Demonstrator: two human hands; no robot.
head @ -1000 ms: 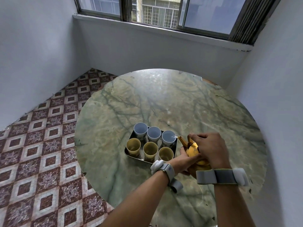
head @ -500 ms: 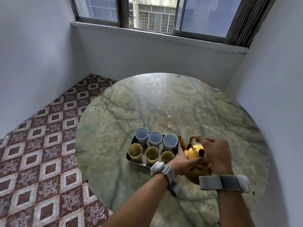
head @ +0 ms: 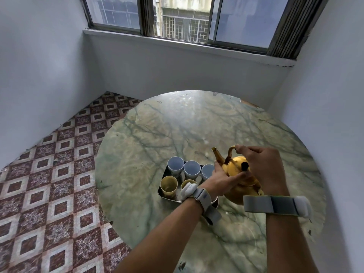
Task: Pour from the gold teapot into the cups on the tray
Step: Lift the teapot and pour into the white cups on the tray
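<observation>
The gold teapot (head: 239,181) is upright just right of the metal tray (head: 164,195), its spout (head: 217,157) pointing up and left. My right hand (head: 262,166) is closed on the teapot's arched handle. My left hand (head: 222,179) presses fingers on the lid beside the black knob (head: 244,166). On the tray stand three white cups (head: 192,169) in the far row and gold cups (head: 168,186) in the near row. My left wrist hides most of the near row.
The round green marble table (head: 177,131) stands in a corner, with white walls close on the right and behind. A window sill (head: 187,44) runs along the back wall. Patterned floor tiles (head: 49,174) lie to the left.
The teapot was tipped with its spout over the far right white cup; it has since swung back upright and away from the cups. The camera view has tilted upward.
</observation>
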